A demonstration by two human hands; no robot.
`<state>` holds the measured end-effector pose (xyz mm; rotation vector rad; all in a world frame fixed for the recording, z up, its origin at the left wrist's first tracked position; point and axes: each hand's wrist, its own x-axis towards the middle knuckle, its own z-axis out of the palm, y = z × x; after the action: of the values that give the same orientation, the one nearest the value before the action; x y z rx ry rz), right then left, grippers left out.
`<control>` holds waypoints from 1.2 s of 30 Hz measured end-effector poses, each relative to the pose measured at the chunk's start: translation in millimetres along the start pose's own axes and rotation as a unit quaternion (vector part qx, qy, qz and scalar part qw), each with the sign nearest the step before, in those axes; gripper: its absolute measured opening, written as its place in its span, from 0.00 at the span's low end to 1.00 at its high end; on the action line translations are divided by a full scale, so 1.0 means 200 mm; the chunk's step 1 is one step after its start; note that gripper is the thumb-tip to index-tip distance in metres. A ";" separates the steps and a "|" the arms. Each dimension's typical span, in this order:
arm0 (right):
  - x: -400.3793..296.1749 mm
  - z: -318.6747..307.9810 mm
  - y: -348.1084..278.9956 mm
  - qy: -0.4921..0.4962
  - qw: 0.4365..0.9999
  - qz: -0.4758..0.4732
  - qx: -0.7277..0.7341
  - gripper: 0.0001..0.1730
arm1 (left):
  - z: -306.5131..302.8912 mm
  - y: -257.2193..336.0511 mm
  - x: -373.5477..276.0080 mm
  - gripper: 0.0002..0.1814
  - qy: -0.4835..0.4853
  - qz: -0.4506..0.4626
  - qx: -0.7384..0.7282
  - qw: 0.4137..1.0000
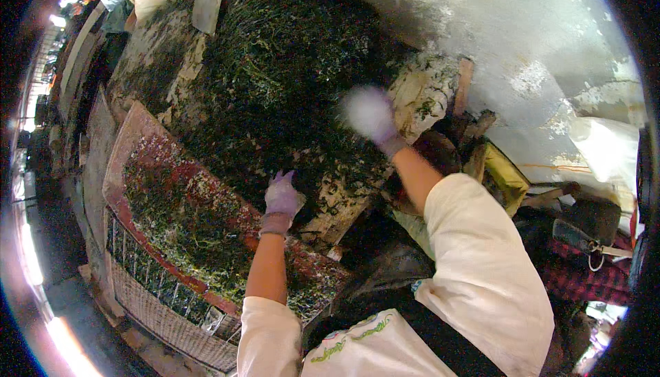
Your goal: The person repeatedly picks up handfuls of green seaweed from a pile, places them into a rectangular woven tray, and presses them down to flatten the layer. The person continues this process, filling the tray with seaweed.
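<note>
A large heap of dark green, stringy plant matter (294, 52) rises in front of me against the wall. My left hand (282, 196), in a pale purple and white glove, is at the heap's near edge. Its fingertips reach into the dark strands, and whether they grip any is hidden. My right hand (370, 114), gloved the same way, is over the heap's right side and blurred. What it holds, if anything, is not visible. Below and left of the heap is a reddish board (149, 129) strewn with greenish and pale plant bits.
Beneath the reddish board are thin bars and a woven panel (160, 320). Light, worn slabs (420, 88) border the heap on the right, beside a mottled wall (515, 31). A yellow package (505, 176) and dark red checked cloth (582, 274) lie farther right. Boards (85, 62) stand at left.
</note>
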<state>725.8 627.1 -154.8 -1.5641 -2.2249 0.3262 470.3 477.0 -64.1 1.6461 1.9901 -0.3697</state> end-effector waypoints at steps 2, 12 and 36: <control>-0.19 0.14 -0.44 -0.023 0.985 0.042 0.163 0.39 | 0.03 -0.15 0.01 0.28 -0.012 -0.004 -0.145 0.989; -0.28 0.11 -0.91 -0.175 0.947 -0.160 0.216 0.33 | -0.79 0.36 0.15 0.45 0.287 0.121 0.145 0.939; -0.22 -0.38 0.00 0.027 0.996 -0.047 0.072 0.21 | -1.48 0.77 0.28 0.20 0.427 0.295 0.103 0.849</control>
<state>773.5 582.6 -96.4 -1.3736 -2.1739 0.4031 548.0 711.1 166.9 2.7755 1.8425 0.4944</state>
